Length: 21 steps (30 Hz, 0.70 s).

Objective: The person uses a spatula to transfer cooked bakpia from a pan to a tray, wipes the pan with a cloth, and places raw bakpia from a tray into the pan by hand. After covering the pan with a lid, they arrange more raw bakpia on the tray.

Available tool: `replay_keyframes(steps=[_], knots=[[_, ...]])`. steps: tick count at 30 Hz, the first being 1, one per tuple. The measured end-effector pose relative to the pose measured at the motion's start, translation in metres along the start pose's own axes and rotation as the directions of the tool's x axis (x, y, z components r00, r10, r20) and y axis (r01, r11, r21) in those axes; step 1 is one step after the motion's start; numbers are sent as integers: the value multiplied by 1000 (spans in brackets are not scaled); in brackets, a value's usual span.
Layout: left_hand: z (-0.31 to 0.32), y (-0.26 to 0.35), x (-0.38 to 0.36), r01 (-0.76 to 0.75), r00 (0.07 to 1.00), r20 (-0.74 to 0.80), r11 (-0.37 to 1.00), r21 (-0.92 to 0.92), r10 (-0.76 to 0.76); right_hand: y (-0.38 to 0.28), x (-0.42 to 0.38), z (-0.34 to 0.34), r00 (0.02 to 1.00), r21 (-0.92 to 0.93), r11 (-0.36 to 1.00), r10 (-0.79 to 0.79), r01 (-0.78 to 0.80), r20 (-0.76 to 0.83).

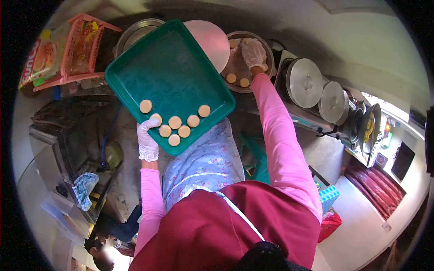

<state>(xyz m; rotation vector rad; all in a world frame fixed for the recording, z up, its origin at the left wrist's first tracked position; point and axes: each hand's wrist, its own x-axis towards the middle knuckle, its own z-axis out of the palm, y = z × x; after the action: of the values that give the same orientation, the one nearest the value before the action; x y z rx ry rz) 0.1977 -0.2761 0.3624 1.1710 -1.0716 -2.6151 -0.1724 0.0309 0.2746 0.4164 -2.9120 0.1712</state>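
Smooth plastic tray (169,74); pan (270,56), seemingly dull metal.

A green rectangular tray (167,67), turned cornerwise, bore eight pale, round, flat-topped discs (174,122), clustered toward the corner nearest the wearer. Beyond its right side lay a round pan (238,58), where similar discs (244,82) sat near the rim, some partly hidden.

I count eight pale discs (175,122) on one green tray (167,77) at eleven o'clock, and at least three more in one round pan (238,63) at one, the exact number hidden. Two gloved hands: left hand (148,141) at nine, right hand (254,53) at one. Two silver lids (305,83) near two.
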Motion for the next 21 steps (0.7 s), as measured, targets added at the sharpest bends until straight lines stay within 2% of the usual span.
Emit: replay_keyframes(steps=[7,10,13,16,19,21], knots=[[-2,-1,-1,-39,999,-9,999,3,39,9,-7,-5,992,-134,984,-123,120,-9],[-3,0,0,-39,999,-11,999,3,39,16,-3,4,982,-115,978,-182,177,-39],[4,3,-2,-40,999,-13,999,1,40,18,-8,19,972,-79,983,-177,166,-152],[10,7,-4,-53,999,-14,999,-1,53,4,-7,5,989,-241,961,-147,139,-16],[9,7,-2,-57,998,-25,998,19,58,-1,1,5,1000,-104,995,-9,7,-17],[12,8,-2,-67,998,-9,998,13,67,7,7,-1,999,-111,992,-52,54,16]])
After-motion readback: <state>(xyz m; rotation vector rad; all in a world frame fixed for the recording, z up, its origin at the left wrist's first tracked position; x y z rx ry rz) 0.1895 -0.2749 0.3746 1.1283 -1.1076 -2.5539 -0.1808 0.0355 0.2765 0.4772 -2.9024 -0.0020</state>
